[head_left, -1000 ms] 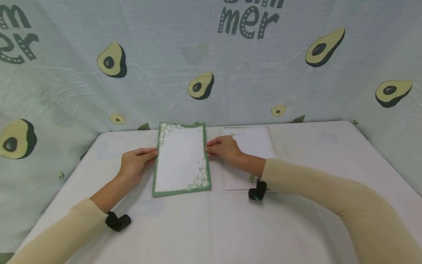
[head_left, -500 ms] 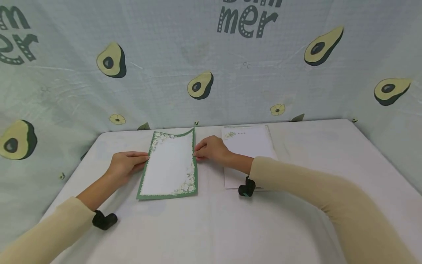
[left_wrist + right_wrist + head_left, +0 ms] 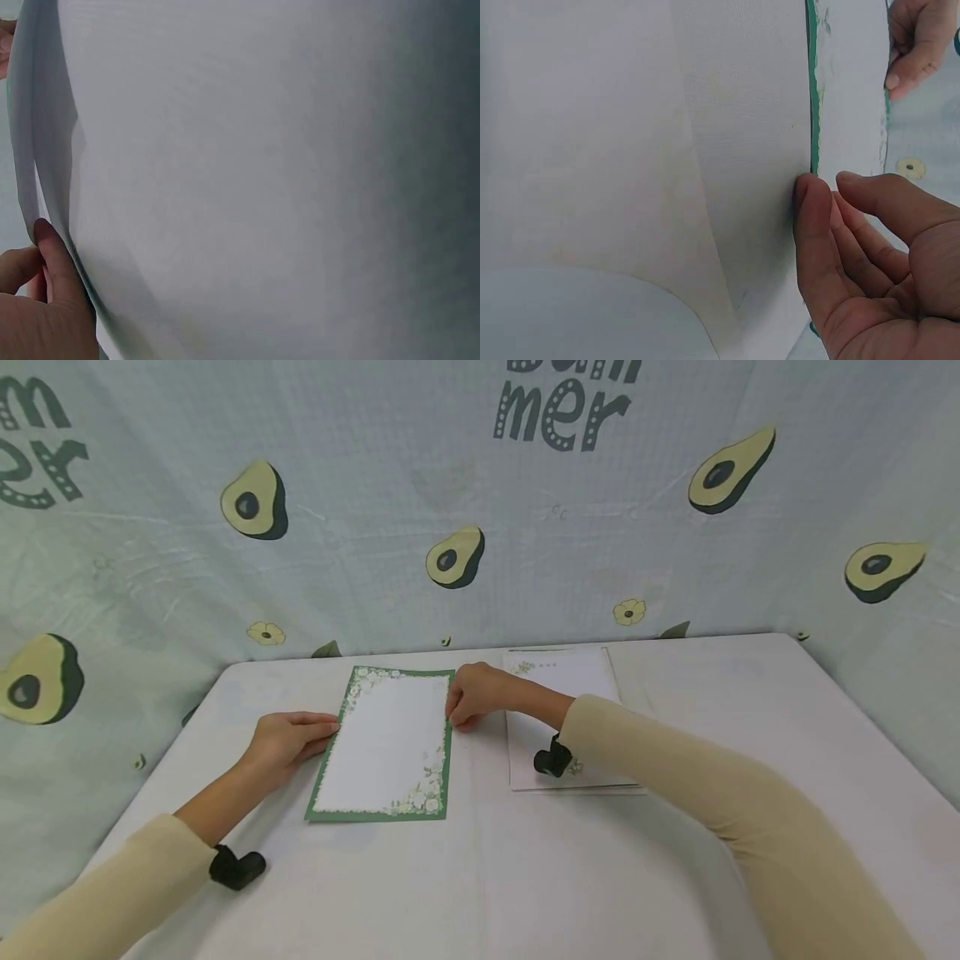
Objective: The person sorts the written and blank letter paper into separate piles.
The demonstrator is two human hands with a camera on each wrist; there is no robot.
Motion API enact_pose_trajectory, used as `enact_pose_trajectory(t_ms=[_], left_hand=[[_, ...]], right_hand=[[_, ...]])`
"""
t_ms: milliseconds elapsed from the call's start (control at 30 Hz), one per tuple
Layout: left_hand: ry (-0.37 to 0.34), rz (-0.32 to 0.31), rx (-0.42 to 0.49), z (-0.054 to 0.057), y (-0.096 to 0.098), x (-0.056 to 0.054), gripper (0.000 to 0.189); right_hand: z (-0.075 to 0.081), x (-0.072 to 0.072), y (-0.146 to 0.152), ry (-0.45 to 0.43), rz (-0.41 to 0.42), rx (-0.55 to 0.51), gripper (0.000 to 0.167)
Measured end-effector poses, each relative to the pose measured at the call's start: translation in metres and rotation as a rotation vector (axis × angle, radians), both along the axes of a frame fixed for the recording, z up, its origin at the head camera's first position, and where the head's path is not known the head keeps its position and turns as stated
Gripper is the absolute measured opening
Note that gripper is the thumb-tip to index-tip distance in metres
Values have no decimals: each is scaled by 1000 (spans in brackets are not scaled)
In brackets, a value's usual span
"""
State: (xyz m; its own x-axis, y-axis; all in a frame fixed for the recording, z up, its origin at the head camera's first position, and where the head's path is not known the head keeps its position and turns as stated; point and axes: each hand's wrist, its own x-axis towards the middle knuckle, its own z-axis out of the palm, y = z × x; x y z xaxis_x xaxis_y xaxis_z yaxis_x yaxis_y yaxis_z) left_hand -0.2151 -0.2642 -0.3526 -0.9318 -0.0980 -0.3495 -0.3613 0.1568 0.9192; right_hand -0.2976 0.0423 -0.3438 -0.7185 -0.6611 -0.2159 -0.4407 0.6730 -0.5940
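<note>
Green-bordered sheet (image 3: 382, 739): left of centre toward the back of the worktop (image 3: 405, 893), blank middle facing up, printed flowers at two corners. Can't tell if it's fully down or slightly lifted. Your left hand (image 3: 292, 743) pinches its left edge; your right hand (image 3: 480, 693) pinches the right edge, high up. Opposite-edge grip, presumably so the thin paper doesn't curl or skew and you can square it up. Light fingertip hold, likely to avoid creasing; most of the face is uncovered. White sheets (image 3: 573, 672) lie to the right, partly under your right forearm, edges not quite flush, so probably more than one. They're apart from the green-bordered one, likely so the two don't overlap. Black wrist camera (image 3: 236, 868) sits below your left cuff, clear of the paper. Avocado-print cloth (image 3: 360, 460) hangs behind.
</note>
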Motion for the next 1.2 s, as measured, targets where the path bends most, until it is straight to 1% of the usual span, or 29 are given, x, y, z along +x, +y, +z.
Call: enact_pose_trajectory(t_ms=[67,133,200,333,433,500,567,633,733,800,833,967,1033,1133,1200], left_hand=[[-3,1,0,-1,1,1,44],[-3,3,2,-2,1,1,44],[-2,6,8,-3,1,0,42],[1,3,18,-4,-1,-1,41],[-3,-33,24,-3,-4,-1,44],[-2,-80,-15,-1,-6,0,44],[13,-150,-111,2,-7,1,41],[36,-242,-296,8,-7,2,35],[63,-373,-585,20,-3,3,25],[83,-449,-734,29,2,4,21],[95,-481,-775,33,6,5,20],[149,-581,-891,48,27,7,21],[172,-630,-917,54,42,6,21],[218,-689,-907,57,66,-1,23],[263,-717,-859,55,82,-8,24]], right_hand=[[-1,1,0,-4,-22,3,7],[-1,3,0,-10,-64,-5,7],[0,5,0,-11,-116,-10,8],[1,9,-3,-62,-230,-39,12],[2,8,-5,-125,-278,-70,13],[3,8,-5,-158,-277,-80,12],[5,8,-3,-172,-256,-80,9],[7,8,2,-161,-228,-72,8],[11,6,16,-130,-208,-57,12],[12,2,30,-106,-206,-44,15],[13,1,38,-102,-207,-33,16],[19,0,74,-62,-194,33,16],[23,3,93,-47,-196,66,16],[27,7,120,-25,-211,97,16],[28,10,137,-1,-225,115,16]])
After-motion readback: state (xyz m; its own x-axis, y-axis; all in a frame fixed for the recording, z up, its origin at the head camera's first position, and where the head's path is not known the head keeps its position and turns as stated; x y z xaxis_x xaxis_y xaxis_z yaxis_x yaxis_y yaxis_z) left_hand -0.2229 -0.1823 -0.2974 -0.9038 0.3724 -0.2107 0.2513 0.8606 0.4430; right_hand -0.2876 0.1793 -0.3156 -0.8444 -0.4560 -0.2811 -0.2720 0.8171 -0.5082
